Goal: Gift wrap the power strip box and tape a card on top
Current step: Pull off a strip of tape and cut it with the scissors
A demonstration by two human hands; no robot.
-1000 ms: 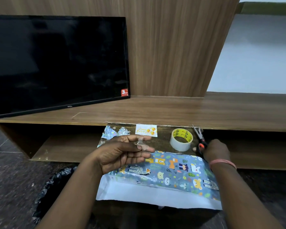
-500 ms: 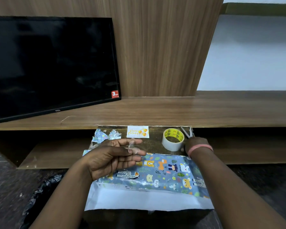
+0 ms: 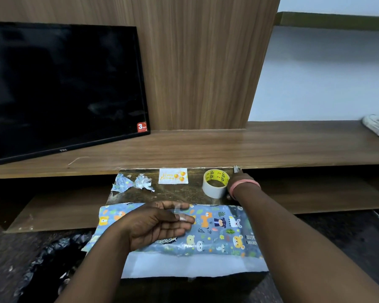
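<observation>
From the head camera, the only view, the left hand (image 3: 155,224) hovers over the left half of the wrapped power strip box (image 3: 206,228), fingers straight and close together, with a cut strip of clear tape (image 3: 179,213) stuck across the fingertips. The box lies on the small dark table (image 3: 175,195) right in front of the person, in animal-print paper with a white flap of the sheet (image 3: 184,265) lying loose along the near edge. Compared with 1 second back, the right hand (image 3: 239,182) has travelled away from the box toward the back right corner of the table, just right of the tape roll (image 3: 216,182), and only the tips of the scissors (image 3: 236,169) show past it; whether its fingers grip them or have let go I cannot tell, since the wrist hides them. The left hand has kept its strip throughout. That shift reads as the scissors being parked after a cut, so the strip is ready to fix a seam. The birthday card (image 3: 172,176) lies flat at the back of the table, well apart from the box and not yet taped on. 2 crumpled paper scraps (image 3: 131,183) sit left of it.
</observation>
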